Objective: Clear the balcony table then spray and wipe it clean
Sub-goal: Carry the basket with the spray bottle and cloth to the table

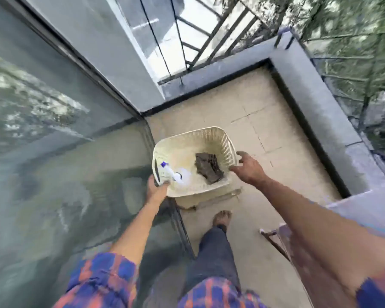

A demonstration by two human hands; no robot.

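Cream basket [222,141] gripped at its near left rim by the left hand [157,188]. Right hand [249,168] open, fingers spread, just beside the right rim. Inside: spray bottle [172,173] left, dark cloth [209,167] right. Glass door [53,130] close on the left, railing [209,30] far, bare foot [222,218] near.

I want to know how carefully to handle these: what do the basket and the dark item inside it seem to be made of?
The basket looks like cream moulded plastic with a matte finish: its walls are a regular lattice of small holes. The dark item seems to be soft cloth, dull grey-brown, lying crumpled in folds. The blur leaves this uncertain.
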